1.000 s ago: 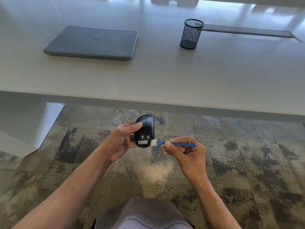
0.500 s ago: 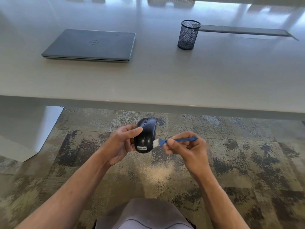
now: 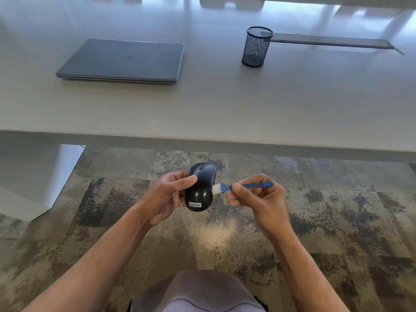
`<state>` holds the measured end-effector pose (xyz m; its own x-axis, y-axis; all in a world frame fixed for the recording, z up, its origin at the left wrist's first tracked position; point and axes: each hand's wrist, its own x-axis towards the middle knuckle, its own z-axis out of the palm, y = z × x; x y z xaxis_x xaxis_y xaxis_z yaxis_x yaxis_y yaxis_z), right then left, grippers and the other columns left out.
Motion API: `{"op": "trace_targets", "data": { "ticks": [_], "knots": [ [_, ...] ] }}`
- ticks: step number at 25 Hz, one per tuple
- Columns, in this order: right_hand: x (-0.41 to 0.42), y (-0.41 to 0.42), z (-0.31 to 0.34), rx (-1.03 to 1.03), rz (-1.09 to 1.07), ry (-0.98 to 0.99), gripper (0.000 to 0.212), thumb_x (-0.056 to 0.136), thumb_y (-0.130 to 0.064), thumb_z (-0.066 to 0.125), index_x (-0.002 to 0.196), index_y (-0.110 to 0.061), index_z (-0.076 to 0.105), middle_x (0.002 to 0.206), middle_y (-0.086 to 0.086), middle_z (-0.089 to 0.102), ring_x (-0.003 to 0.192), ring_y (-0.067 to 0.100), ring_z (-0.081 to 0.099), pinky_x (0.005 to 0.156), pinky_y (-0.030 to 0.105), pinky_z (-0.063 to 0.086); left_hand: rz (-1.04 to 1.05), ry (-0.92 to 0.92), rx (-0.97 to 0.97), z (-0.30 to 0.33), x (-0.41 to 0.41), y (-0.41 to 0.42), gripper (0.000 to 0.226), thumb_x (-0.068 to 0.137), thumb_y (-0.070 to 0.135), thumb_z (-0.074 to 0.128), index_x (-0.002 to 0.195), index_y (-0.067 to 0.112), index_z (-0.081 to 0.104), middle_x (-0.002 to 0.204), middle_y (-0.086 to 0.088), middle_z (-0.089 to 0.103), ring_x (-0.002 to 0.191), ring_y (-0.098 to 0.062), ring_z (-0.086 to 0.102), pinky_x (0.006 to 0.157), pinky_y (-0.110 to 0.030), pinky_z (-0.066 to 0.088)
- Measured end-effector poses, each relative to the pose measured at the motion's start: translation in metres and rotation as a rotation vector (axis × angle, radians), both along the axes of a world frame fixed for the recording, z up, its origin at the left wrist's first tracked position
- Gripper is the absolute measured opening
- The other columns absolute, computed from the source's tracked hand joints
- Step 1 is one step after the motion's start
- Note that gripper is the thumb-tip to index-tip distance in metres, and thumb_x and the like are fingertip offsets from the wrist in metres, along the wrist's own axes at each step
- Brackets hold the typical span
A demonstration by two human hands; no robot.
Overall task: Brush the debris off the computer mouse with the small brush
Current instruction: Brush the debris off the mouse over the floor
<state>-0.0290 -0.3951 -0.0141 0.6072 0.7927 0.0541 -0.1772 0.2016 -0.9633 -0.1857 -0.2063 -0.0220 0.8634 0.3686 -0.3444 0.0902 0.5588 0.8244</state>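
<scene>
- The computer mouse looks light and rigid, its glossy shell probably slippery; best held by the flanks, as the left hand does, thumb over the top, fingers curled behind.
- The small brush is a thin, stiff handle with soft bristles; the right hand pinches it mid-handle.
- The mouse is held in the air over the carpet, before the table; black, white "Lenovo" label at its near end; bristles touch its right side, seemingly; debris too small to tell.
</scene>
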Motion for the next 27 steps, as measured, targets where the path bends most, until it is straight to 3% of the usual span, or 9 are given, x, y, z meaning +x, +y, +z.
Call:
{"op": "trace_targets", "data": {
  "ticks": [6,13,16,22,25,27],
  "knots": [
    [0.008,0.011,0.001,-0.101,-0.247,-0.031,0.008,0.09,-0.001,0.073,0.094,0.003,0.068,0.079,0.018,0.078,0.074,0.027,0.078,0.069,0.034,0.064,-0.027,0.005,0.025,0.001,0.0,-0.005,0.047,0.078,0.023,0.074,0.117,-0.001,0.063,0.101,-0.015,0.074,0.086,-0.024,0.073,0.068,-0.032,0.06],
    [-0.015,-0.011,-0.003,0.024,0.032,-0.049,0.007,0.085,0.004,0.072,0.091,0.007,0.069,0.078,0.022,0.076,0.068,0.029,0.077,0.064,0.032,0.064,0.035,0.029,0.024,-0.001,0.001,0.0,0.046,0.078,0.02,0.071,0.116,-0.004,0.061,0.098,-0.015,0.072,0.085,-0.026,0.071,0.073,-0.035,0.061],
    [-0.007,-0.008,0.0,0.014,0.048,-0.099,0.006,0.085,0.001,0.074,0.09,0.004,0.07,0.077,0.021,0.076,0.067,0.03,0.076,0.064,0.032,0.063,0.025,0.027,0.032,-0.001,0.003,-0.001,0.048,0.077,0.022,0.073,0.115,-0.004,0.061,0.097,-0.015,0.073,0.084,-0.025,0.072,0.071,-0.033,0.062],
    [0.012,0.009,0.002,-0.132,-0.232,-0.152,0.007,0.086,-0.012,0.079,0.091,-0.011,0.074,0.084,0.013,0.079,0.081,0.029,0.079,0.076,0.039,0.065,-0.018,0.027,0.082,-0.004,0.003,-0.008,0.047,0.077,0.024,0.075,0.114,-0.002,0.064,0.101,-0.015,0.073,0.087,-0.026,0.071,0.071,-0.034,0.06],
    [-0.001,-0.001,0.002,-0.175,-0.143,-0.212,0.013,0.077,-0.037,0.079,0.09,-0.033,0.078,0.091,0.001,0.081,0.083,0.021,0.079,0.076,0.035,0.065,0.019,0.042,0.106,-0.006,0.003,-0.007,0.049,0.078,0.024,0.074,0.116,-0.003,0.062,0.102,-0.015,0.074,0.089,-0.027,0.072,0.073,-0.036,0.06],
    [-0.015,-0.009,-0.002,-0.177,-0.06,-0.294,0.014,0.078,-0.037,0.077,0.092,-0.036,0.08,0.091,-0.003,0.081,0.082,0.019,0.078,0.076,0.036,0.065,0.05,0.055,0.107,-0.007,0.005,-0.007,0.044,0.077,0.024,0.074,0.111,0.0,0.064,0.098,-0.013,0.075,0.086,-0.025,0.073,0.07,-0.035,0.06]
  ]
}}
